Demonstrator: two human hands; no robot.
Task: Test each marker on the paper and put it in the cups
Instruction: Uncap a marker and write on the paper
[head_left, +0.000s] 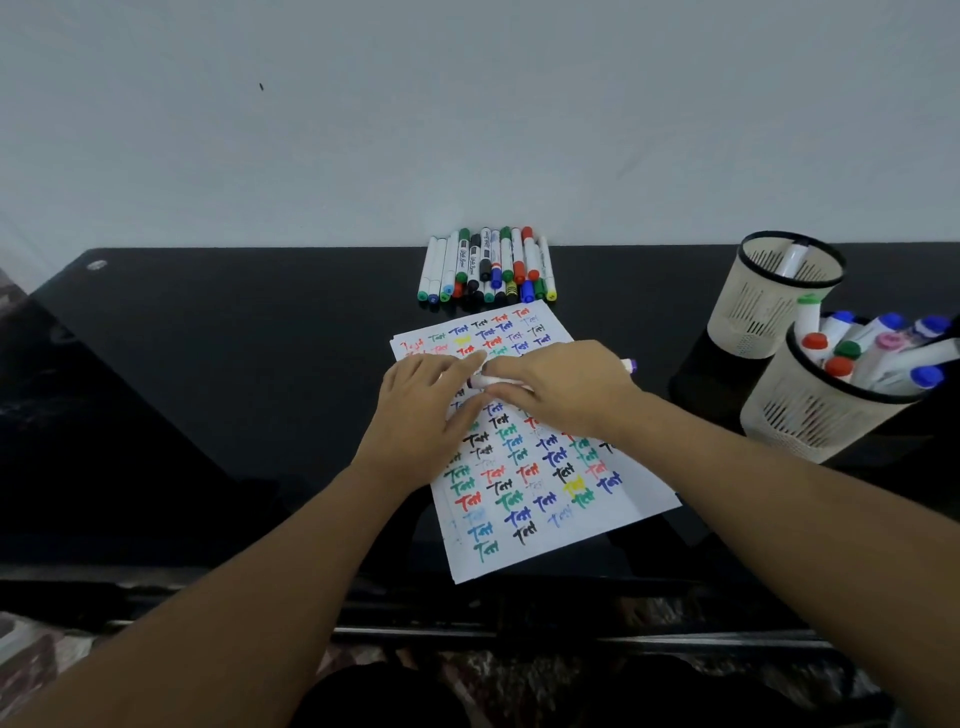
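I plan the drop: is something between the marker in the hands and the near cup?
Nothing visible blocks it. The marker, gripped by the right hand, has only bare table toward the near cup, already crowded with markers.

A white-barrelled marker with a purple end cap (571, 371) lies level across a white paper sheet covered in coloured "Test" scribbles (524, 483). More white markers with assorted coloured caps (485, 267) lie bunched side by side beyond the sheet. Two cream mesh cups with black rims stand at the right, the farther cup (763, 306) holding one marker, the nearer cup (810, 415) crowded with markers.

Soft, even, cool-toned light falls on the scene, rather dim, with only faint shadows. The glossy black counter (234, 364) shows dull reflections. Wide-angle distortion bends the edges, and fine detail looks slightly soft.
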